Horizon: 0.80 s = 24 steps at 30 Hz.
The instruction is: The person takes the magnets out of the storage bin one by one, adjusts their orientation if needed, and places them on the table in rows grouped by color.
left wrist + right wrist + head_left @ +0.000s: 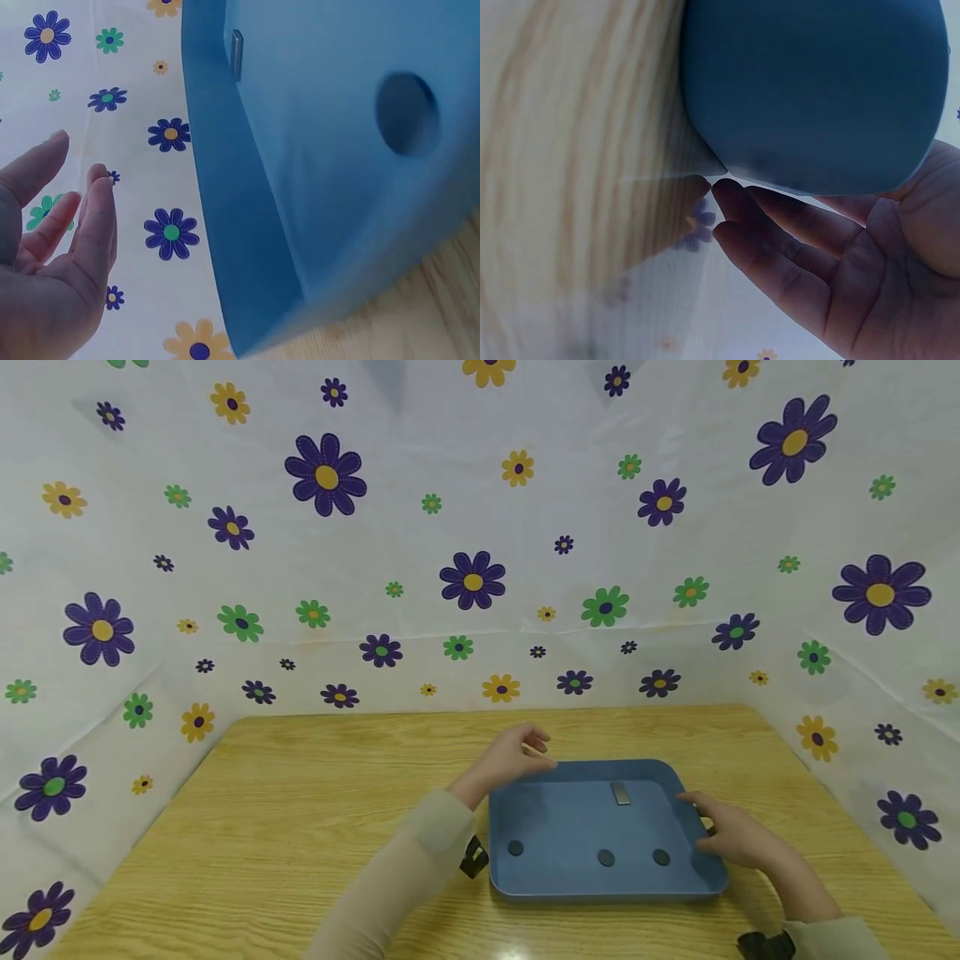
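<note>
"Our right hand (738,835) grips the blue tray (562,818) by its right wall, doesn't it?"

"Yes, thumb over the rim, other fingers outside, though that wall hides part of our grip in the right wrist view. Our left hand (510,758) holds nothing; its fingers bend loosely, apart from the rim, beside the tray's far-left corner, which it covers in the head view."

"What lies nearest us?"

"Pale sleeves (416,839), cut off at the bottom, and black wrist straps (474,857), only partly visible. Next comes the tray, smooth, shallow and round-cornered, on the right half of the tabletop (300,827), whose near edge falls out of our sight."

"And inside the tray?"

"Three flat, dark discs (606,857) lie along its near edge: one by the near-left corner, two toward the near-right. We can't make out their material, and the left wrist view blurs one. Farther back, near the far edge and right of its middle, lies a small rectangular piece (620,793) with a metallic sheen."

"Beyond that?"

"Wood grain reaches the tabletop's far edge; behind it we see creased white cloth (420,427) printed with purple, yellow and green flowers (326,477)."
</note>
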Each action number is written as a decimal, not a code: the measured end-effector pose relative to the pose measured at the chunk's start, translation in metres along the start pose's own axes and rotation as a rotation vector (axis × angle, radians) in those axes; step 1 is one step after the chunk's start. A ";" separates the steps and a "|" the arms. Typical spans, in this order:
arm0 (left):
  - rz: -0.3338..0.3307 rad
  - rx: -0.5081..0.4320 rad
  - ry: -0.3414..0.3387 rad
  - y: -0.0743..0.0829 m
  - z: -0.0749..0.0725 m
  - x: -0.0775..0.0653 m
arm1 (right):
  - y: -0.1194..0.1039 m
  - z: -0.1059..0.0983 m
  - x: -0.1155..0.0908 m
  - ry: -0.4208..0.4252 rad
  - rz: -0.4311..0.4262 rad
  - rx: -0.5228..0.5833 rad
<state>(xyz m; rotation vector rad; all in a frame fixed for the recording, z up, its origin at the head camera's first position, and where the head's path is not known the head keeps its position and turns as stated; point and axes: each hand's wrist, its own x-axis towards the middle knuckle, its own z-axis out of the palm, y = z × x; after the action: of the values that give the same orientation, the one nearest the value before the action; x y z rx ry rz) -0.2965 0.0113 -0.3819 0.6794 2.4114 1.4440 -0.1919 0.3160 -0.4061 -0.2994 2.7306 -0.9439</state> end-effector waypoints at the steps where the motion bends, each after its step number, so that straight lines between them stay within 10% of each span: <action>1: 0.009 -0.009 -0.001 0.002 0.002 0.003 | 0.000 0.000 0.000 0.000 0.005 0.007; 24: -0.009 -0.132 -0.005 0.010 0.059 0.038 | -0.002 -0.002 0.000 0.007 -0.004 -0.001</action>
<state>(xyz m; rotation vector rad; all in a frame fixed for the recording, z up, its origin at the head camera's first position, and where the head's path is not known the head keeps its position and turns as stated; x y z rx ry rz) -0.3011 0.0798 -0.4007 0.6388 2.2878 1.5795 -0.1926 0.3154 -0.4031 -0.3021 2.7374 -0.9466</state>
